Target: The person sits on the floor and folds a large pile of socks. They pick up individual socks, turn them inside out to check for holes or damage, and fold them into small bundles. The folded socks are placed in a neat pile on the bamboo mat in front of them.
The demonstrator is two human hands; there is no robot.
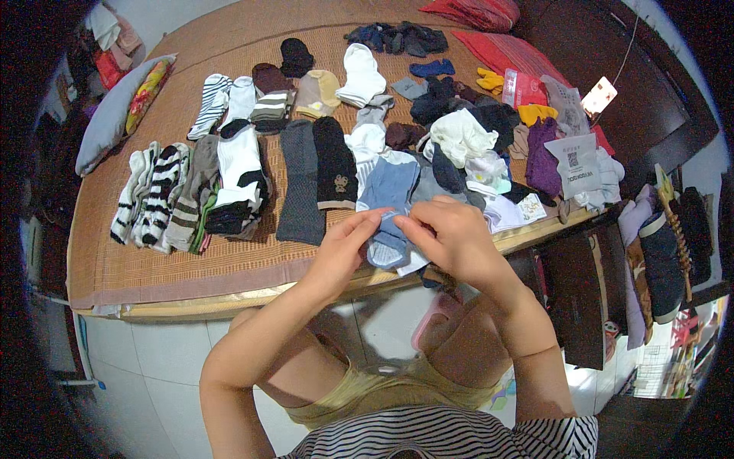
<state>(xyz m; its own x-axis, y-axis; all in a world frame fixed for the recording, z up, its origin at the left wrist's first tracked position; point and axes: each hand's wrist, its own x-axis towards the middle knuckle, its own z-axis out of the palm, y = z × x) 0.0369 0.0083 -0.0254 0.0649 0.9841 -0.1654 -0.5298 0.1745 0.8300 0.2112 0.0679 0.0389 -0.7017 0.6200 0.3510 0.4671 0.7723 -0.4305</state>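
Note:
Both my hands pinch a blue-grey sock (391, 179) at the front edge of the mat-covered bed (189, 274). My left hand (348, 236) has thumb and forefinger on its left side. My right hand (456, 234) grips it from the right, its fingers curled and partly hidden. The sock's paler ribbed end (385, 253) hangs below my fingers. Left of the hands lie a dark grey sock (301, 183) and a black sock (334, 166) with a small emblem. A heap of loose socks, with a crumpled white one (463, 137) on top, lies beyond my right hand.
Sock stacks, black-and-white striped (163, 195) and white-and-black (238, 172), stand at the left. Further back are white socks (361, 74). Printed plastic packets (573, 166) lie right, near a hanging phone-like device (599, 96). A grey pillow (109, 126) rests far left.

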